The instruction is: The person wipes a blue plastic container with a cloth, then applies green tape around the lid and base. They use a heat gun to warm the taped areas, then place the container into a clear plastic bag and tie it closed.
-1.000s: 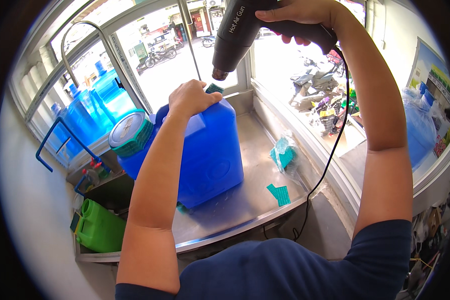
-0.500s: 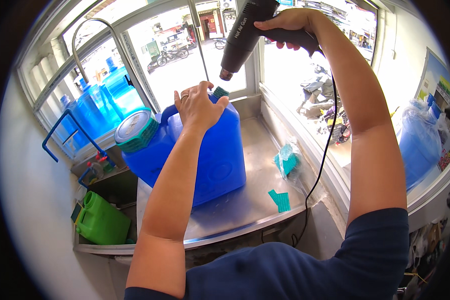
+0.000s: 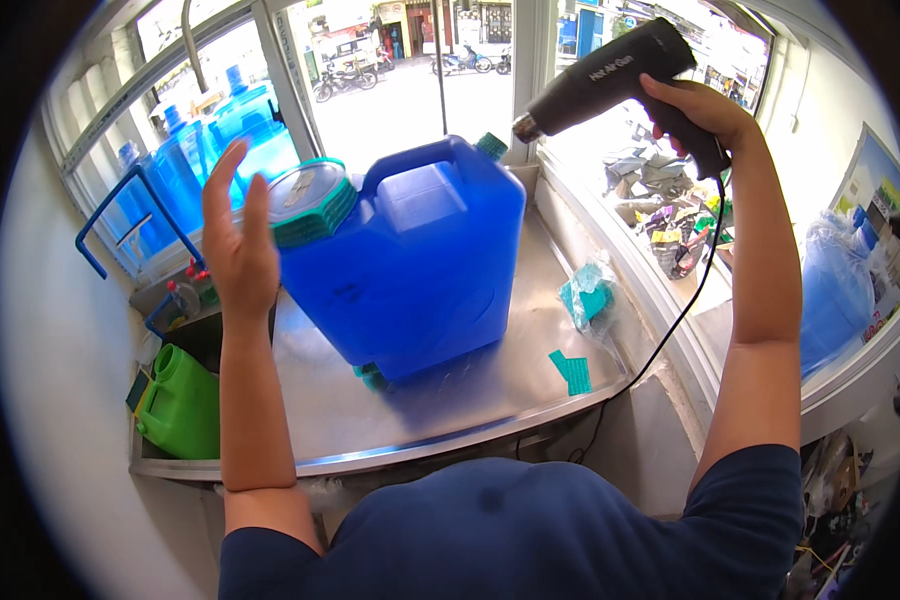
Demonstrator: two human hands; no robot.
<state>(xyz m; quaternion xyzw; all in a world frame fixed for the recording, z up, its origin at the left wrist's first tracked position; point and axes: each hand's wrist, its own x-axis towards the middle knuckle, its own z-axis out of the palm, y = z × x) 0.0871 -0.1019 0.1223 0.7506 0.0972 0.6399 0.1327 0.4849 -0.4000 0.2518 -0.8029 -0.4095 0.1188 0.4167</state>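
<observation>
from my end i have the big blue container [image 3: 410,280] in the middle of the frame, standing on the steel counter [image 3: 460,405], its moulded handle uppermost. my right hand [image 3: 700,115], at the upper right of the frame, is wrapped round the grip of a black heat gun [image 3: 605,85]; the nozzle slants down to the left, and a narrow gap shows between it and the small teal-wrapped cap [image 3: 490,146] at the container's top right corner. the gun's black cord [image 3: 682,312] drops to the counter's edge at the lower right.

my left hand [image 3: 242,250] is raised left of centre, fingers spread with nothing in them. it overlaps the edge of the wide round lid [image 3: 313,200] with its teal band; i cannot tell whether they touch.

right of the container, a clear bag [image 3: 592,298] with teal material inside lies on the counter, loose teal pieces [image 3: 574,373] just below it. at the lower left sits a green jug [image 3: 182,405], and clear blue bottles [image 3: 245,135] fill the upper left.
</observation>
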